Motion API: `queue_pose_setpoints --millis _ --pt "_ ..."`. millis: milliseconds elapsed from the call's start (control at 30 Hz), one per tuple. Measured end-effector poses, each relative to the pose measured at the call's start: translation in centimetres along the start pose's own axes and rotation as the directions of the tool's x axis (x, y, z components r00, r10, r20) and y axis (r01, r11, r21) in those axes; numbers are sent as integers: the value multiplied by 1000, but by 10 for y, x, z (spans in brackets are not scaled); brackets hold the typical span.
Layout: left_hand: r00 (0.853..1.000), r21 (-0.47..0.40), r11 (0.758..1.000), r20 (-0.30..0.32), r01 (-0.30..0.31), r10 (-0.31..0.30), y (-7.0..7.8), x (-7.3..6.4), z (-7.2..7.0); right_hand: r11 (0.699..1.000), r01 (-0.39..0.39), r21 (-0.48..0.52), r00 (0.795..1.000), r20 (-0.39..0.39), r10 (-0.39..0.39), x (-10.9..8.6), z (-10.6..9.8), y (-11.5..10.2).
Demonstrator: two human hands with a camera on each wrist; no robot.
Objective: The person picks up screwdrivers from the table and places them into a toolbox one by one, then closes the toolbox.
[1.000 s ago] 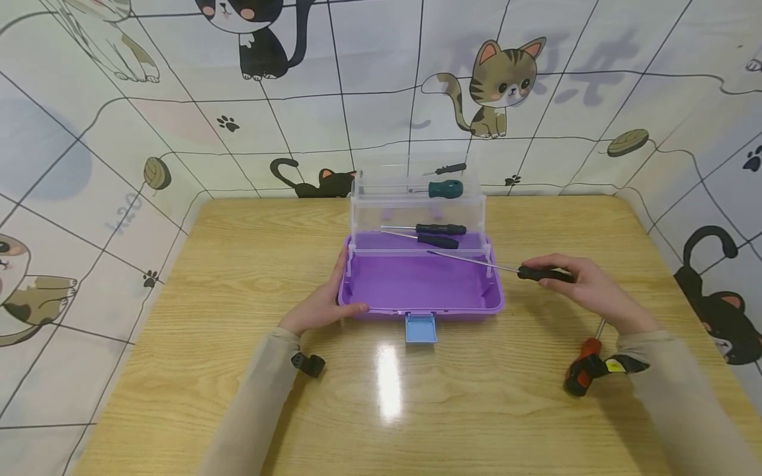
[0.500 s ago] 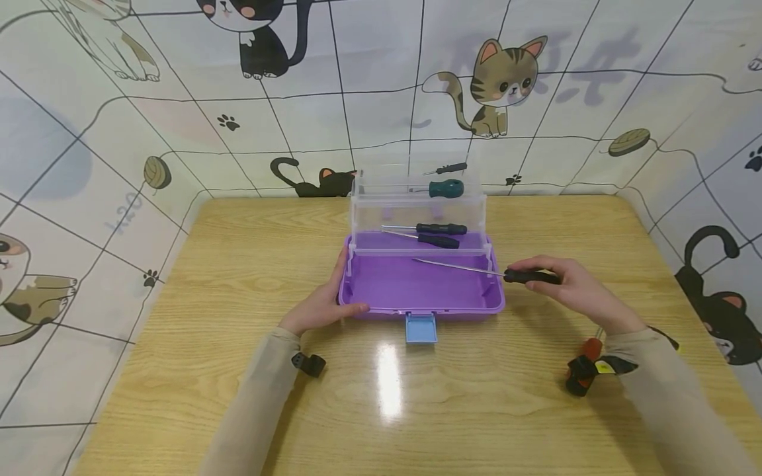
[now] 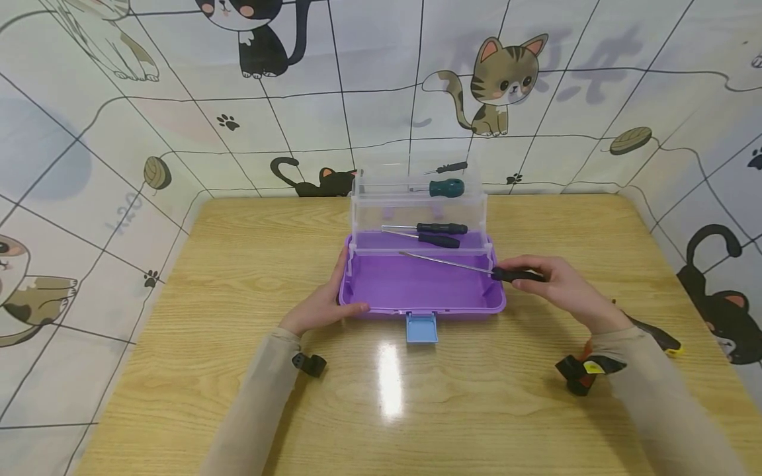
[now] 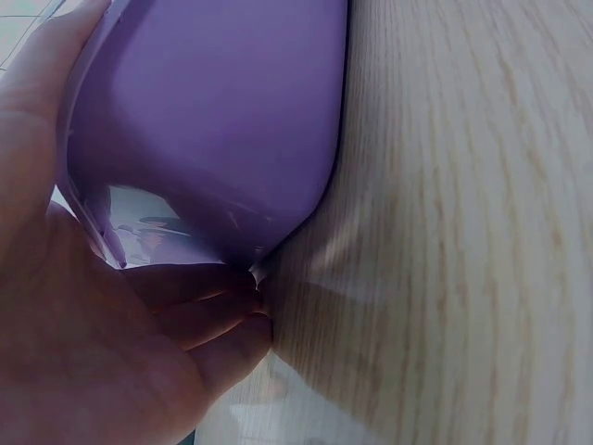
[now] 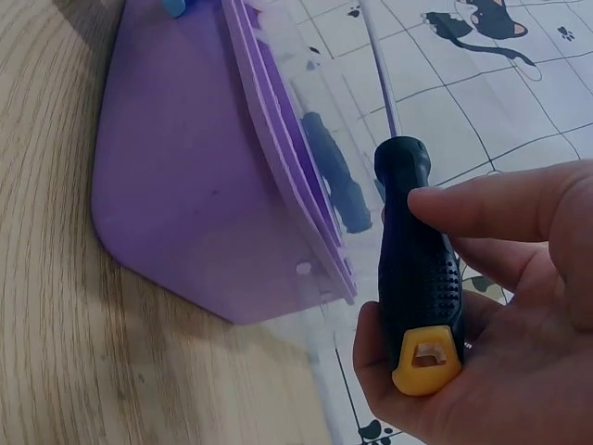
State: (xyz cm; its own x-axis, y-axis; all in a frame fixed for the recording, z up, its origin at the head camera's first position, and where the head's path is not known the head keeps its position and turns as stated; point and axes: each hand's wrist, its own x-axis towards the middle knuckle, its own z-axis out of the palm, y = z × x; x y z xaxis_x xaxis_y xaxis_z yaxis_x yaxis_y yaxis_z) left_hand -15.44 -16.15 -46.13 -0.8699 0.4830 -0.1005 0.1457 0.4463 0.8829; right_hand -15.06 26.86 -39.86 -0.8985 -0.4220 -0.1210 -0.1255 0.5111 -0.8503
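A purple toolbox stands on the table with its clear upper section raised at the back. My left hand grips its front left corner, thumb along the front rim and fingers against the side. In my right hand is a long screwdriver, held by its black handle; the shaft points left across the box. The right wrist view shows the yellow butt of that handle. Two black screwdrivers, a green stubby screwdriver and a small black screwdriver lie in the clear section.
A blue latch hangs down at the toolbox's front. By my right wrist lies a red and black handle, partly hidden, and beyond it a black tool with a yellow end. Cat-patterned cloth surrounds the wooden table.
My right hand has moved left with the screwdriver, bringing the shaft further over the toolbox. The black tool with the yellow end has come into view behind the right wrist. My left hand has stayed put.
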Motion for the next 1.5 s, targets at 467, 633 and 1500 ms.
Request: queue_pose_setpoints --millis 467,633,1500 --pt "1000 -16 1000 -6 -11 11 -3 0 2 997 -4 81 1000 21 2 6 14 -12" --pt "1000 -14 1000 -1 2 -2 -3 1 1 998 -9 69 999 39 6 10 18 -16" --pt "1000 -37 999 9 25 -25 2 -1 1 978 190 -84 982 31 -188 28 54 -23"
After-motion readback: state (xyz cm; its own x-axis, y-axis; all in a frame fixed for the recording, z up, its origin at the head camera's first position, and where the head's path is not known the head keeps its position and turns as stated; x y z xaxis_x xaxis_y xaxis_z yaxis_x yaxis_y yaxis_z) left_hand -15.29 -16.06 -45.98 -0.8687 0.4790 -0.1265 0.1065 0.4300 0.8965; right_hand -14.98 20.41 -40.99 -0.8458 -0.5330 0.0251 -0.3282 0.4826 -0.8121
